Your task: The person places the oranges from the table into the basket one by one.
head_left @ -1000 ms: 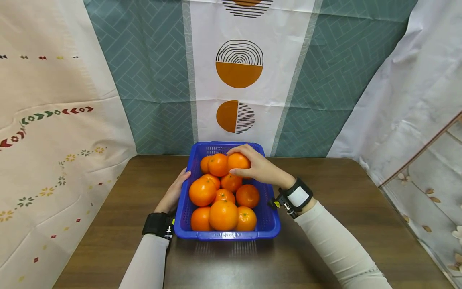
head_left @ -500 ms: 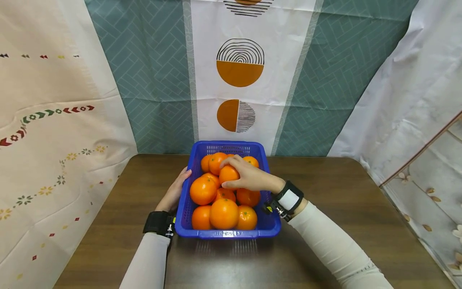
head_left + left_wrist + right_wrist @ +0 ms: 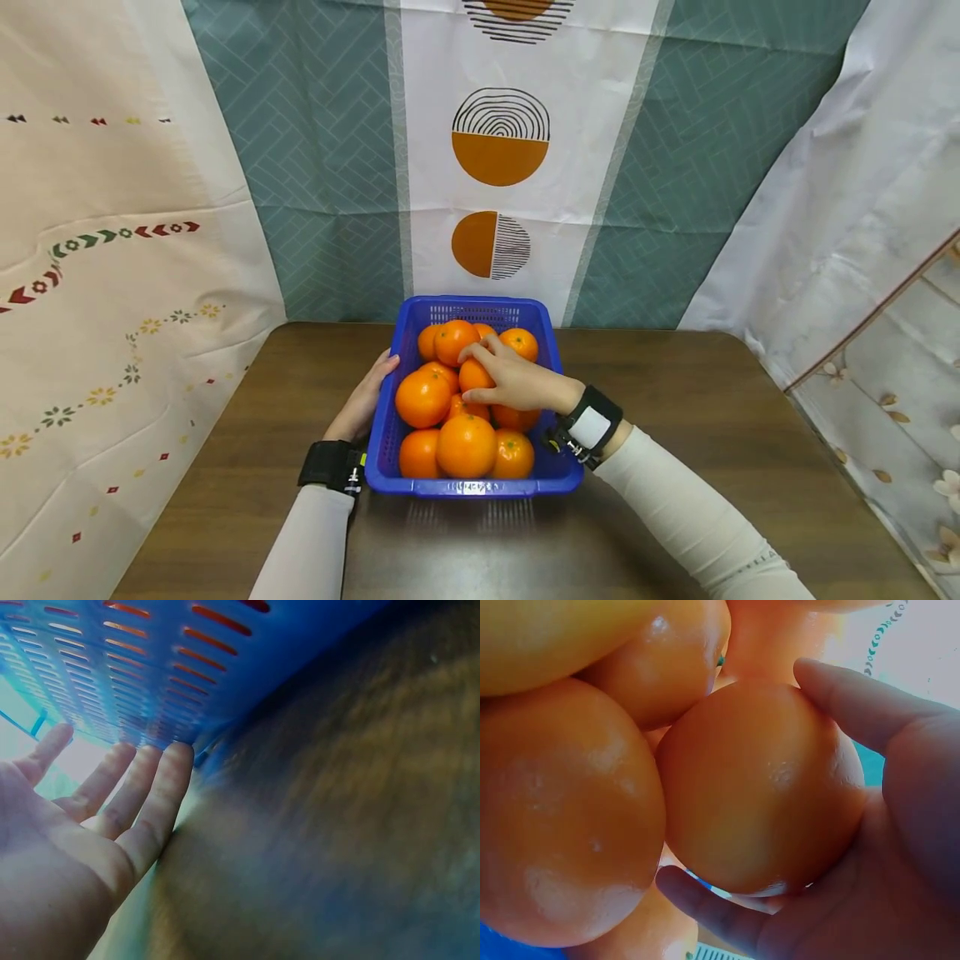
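Observation:
A blue slotted basket [image 3: 558, 471] piled with several oranges stands on the brown table. My right hand [image 3: 510, 381] reaches in from the right and curls round one orange [image 3: 472, 374] in the middle of the pile. The right wrist view shows that orange [image 3: 761, 787] cupped in my palm, with a finger under it and the thumb over it, pressed against neighbouring oranges [image 3: 562, 810]. My left hand [image 3: 367, 396] lies flat against the basket's left outer wall [image 3: 135, 682], its fingers [image 3: 154, 791] straight.
The brown table [image 3: 750, 433] stretches to both sides and in front of the basket. Patterned curtains [image 3: 495, 167] hang close behind it, and white cloth [image 3: 112, 292] drapes along the left edge. A pale floral surface [image 3: 885, 400] lies past the table's right edge.
My right hand left the orange at the far right of the basket, moved nearer and lower, and now grips a middle orange. The left hand has stayed on the basket's side.

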Motion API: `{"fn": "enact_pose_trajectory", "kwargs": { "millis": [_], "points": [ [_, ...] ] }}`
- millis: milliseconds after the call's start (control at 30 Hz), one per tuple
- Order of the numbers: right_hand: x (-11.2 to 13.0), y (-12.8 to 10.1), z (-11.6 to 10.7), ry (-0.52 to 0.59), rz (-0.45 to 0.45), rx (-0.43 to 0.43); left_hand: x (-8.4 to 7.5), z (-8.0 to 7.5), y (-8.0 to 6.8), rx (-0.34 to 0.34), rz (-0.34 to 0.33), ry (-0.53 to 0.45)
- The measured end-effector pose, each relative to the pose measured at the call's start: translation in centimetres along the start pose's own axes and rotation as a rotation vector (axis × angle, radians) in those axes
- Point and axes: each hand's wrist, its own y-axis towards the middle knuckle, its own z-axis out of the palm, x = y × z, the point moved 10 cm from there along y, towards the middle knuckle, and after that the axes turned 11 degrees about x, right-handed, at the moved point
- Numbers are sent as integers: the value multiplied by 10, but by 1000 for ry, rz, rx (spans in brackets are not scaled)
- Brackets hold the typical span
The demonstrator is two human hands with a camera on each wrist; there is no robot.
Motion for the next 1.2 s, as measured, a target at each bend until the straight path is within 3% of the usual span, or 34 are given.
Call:
{"fn": "enact_pose_trajectory", "kwargs": {
  "millis": [767, 1067, 1200],
  "points": [
    [4, -5, 8, 1, 12, 37, 3, 1, -10, 23, -12, 17],
    [5, -17, -18, 72, -5, -18, -2, -8, -6, -8, -16, 30],
    [-4, -31, -41, 92, -14, -98, -22, -25, -11, -79, -6, 135]
  ]
}}
